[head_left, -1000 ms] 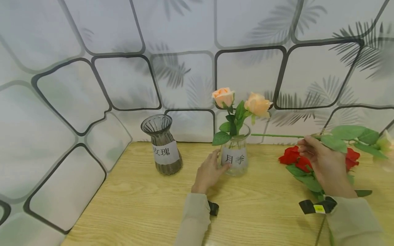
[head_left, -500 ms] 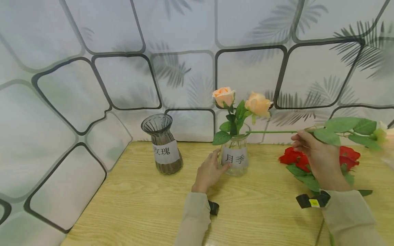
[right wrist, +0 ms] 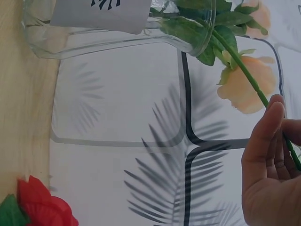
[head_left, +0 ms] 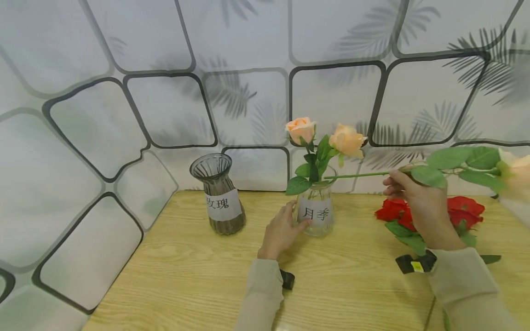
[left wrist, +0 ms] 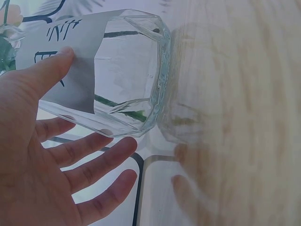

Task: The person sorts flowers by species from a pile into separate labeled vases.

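My left hand (head_left: pixel 280 233) holds the lower side of a clear glass vase (head_left: pixel 319 230). In the left wrist view the thumb lies on its paper label (left wrist: pixel 80 66), with the fingers spread along the far side. Two peach roses (head_left: pixel 347 140) with green leaves stand in this vase. To the right, my right hand (head_left: pixel 430 209) pinches the green stem (head_left: pixel 360 175) of another peach rose (head_left: pixel 515 174), held nearly level with its blossom to the right. The stem's tip is at the vase's mouth; whether it is inside the rim I cannot tell.
A grey ribbed glass vase (head_left: pixel 225 225) with a paper label stands at the left. Several red roses (head_left: pixel 465 211) lie on the wooden table (head_left: pixel 198 285) beneath my right forearm. A patterned wall covering (head_left: pixel 252 105) rises right behind the vases.
My right hand has moved left and slightly up, bringing the stem's tip to the clear vase's mouth; the blossom end has risen. My left hand and both vases have stayed put.
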{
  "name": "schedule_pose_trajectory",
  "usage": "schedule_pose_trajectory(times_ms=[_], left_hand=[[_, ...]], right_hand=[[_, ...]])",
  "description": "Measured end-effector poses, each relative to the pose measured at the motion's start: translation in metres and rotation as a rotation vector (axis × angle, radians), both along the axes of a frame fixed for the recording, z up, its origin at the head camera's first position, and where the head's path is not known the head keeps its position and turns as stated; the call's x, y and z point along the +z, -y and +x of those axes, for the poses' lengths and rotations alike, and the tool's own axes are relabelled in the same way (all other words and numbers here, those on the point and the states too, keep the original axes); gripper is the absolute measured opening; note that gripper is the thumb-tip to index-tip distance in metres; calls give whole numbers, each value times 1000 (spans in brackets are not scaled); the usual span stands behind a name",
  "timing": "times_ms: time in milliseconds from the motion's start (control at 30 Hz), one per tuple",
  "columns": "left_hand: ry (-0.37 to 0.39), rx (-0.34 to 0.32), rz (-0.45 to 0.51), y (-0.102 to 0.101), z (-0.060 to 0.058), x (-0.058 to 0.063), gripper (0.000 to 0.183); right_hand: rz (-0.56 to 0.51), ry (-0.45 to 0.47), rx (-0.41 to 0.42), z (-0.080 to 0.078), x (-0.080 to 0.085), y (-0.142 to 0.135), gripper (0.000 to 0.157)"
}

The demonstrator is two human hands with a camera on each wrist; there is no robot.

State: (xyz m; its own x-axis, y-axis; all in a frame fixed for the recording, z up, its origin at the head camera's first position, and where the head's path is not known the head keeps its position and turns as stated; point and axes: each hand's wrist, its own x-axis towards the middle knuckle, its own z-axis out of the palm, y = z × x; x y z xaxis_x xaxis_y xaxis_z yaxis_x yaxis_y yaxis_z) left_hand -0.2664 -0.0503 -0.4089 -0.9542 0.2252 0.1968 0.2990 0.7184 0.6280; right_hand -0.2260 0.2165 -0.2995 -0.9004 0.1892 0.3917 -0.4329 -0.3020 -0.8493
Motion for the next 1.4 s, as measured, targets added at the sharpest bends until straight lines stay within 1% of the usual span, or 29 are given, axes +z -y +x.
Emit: schedule_pose_trajectory(times_ms=[133,267,467,633,833,967,1067,1200,1300,1400], left_hand=[[4,0,9,0,0,1,70],[10,3,7,0,1,1,70],[10,7,-3,0,1,0,72],[6,4,-4,0,2,0,72],[12,4,-6,0,2,-1,72],[10,7,-5,0,3,0,72],[10,11,-7,0,3,0,71],[9,7,-9,-1,3,0,71],[3,5,-11,-1,2,0,71],[-1,7,-12,-1,2,0,71]], right_hand=[[76,0,-46,-3,3,3,15],[137,5,-72,-5,6,7,13],[224,8,-101,-7,12,13,18],[293,62,-110,-9,15,18,22],[425,143,-150,-15,17,21,32],[458,144,-129,-17,19,24,33],[478,109,-99,-18,19,27,33],[497,94,-78,-21,19,31,35],[467,90,-42,-23,20,32,29],[470,97,-44,-25,21,33,22]])
